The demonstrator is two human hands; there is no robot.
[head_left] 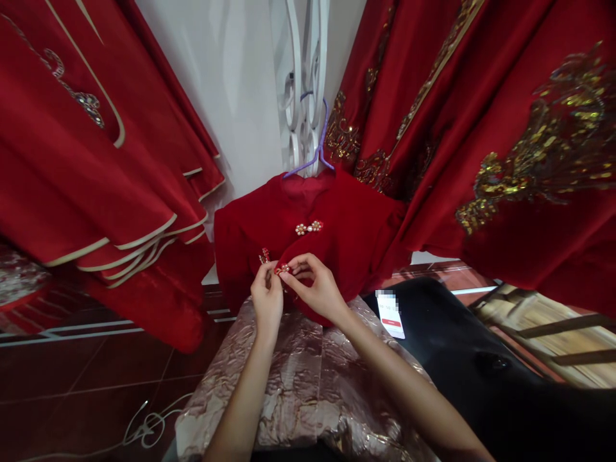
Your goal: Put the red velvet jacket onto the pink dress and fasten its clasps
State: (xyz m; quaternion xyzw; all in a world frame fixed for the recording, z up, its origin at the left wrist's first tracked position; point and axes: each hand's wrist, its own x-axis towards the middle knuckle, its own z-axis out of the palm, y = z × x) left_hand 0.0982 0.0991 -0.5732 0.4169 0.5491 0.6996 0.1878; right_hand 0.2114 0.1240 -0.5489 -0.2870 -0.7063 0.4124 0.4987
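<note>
A red garment (356, 212) hangs in front of me on a purple hanger (318, 153). Its upper front carries a jewelled flower clasp (308, 228) with pearl-like beads. Lower down, my left hand (267, 292) and my right hand (317, 282) meet at the garment's edge, fingers pinched around a second jewelled clasp (283, 268). Part of this clasp is hidden by my fingertips. Just above my left hand, another beaded ornament (264, 256) shows on the cloth.
Red garments with pale piping (110, 212) hang at left, and red ones with gold sequins (520, 179) at right. Shiny pinkish fabric (308, 385) covers my lap. A lit phone (391, 317) lies on a black seat (462, 359). A white cable (149, 427) trails over the tiled floor.
</note>
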